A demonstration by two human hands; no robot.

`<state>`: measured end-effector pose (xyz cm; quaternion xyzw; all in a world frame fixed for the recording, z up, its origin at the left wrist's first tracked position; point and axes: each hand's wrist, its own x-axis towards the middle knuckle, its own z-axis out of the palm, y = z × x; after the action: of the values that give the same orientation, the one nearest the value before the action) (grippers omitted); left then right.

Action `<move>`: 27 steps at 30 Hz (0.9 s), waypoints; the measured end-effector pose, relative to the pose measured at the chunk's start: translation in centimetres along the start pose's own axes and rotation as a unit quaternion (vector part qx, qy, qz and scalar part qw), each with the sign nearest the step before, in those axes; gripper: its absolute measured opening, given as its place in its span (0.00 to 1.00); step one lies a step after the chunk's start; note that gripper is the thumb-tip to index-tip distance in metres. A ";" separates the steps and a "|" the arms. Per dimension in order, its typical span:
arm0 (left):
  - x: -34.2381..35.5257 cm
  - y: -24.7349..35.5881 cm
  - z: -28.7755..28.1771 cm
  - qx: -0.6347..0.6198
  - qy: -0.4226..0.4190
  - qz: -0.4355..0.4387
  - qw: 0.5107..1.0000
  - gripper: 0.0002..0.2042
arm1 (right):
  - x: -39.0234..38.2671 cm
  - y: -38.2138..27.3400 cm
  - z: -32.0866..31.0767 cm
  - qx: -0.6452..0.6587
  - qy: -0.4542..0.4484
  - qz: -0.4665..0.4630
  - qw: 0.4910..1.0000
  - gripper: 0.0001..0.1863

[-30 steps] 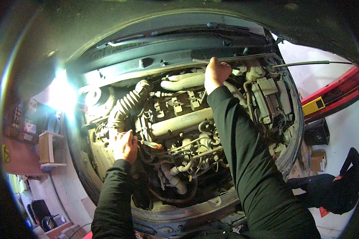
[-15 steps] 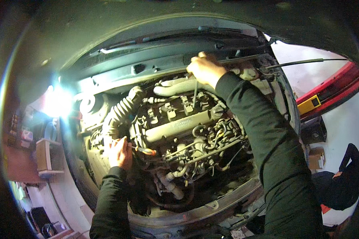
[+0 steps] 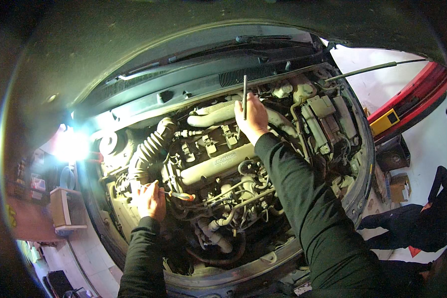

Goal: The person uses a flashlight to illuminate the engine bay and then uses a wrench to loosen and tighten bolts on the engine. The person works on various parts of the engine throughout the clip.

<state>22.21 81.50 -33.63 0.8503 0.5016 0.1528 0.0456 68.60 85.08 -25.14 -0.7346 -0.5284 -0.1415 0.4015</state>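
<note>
In the open engine bay, my right hand is closed round a slim metal rod, which stands up past my fingers. Its lower end is hard to make out behind the hand. Just below lie the coils along the long valve cover. At the left of the engine, my left hand is closed beside the ribbed intake hose. From it sticks out what looks like a screwdriver with an orange and dark handle; my fingers hide its other end.
A bright lamp glares at the left. The hood's prop rod crosses at the far right, near a red car part. A cardboard box and a person in dark clothes are on the right. The battery sits right of the engine.
My right hand has come lower and nearer, and the rod now points up from it instead of down toward the coils. My left hand keeps its grip in nearly the same place.
</note>
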 end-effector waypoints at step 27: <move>1.0 0.3 1.8 -0.006 -0.034 -0.103 0.994 0.13 | 2.2 1.2 -3.2 -0.064 -0.298 0.087 0.948 0.21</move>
<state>23.45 82.40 -35.02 0.7982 0.5841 0.1216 0.0832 71.23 84.02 -22.24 -0.8106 -0.5479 0.0856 0.1883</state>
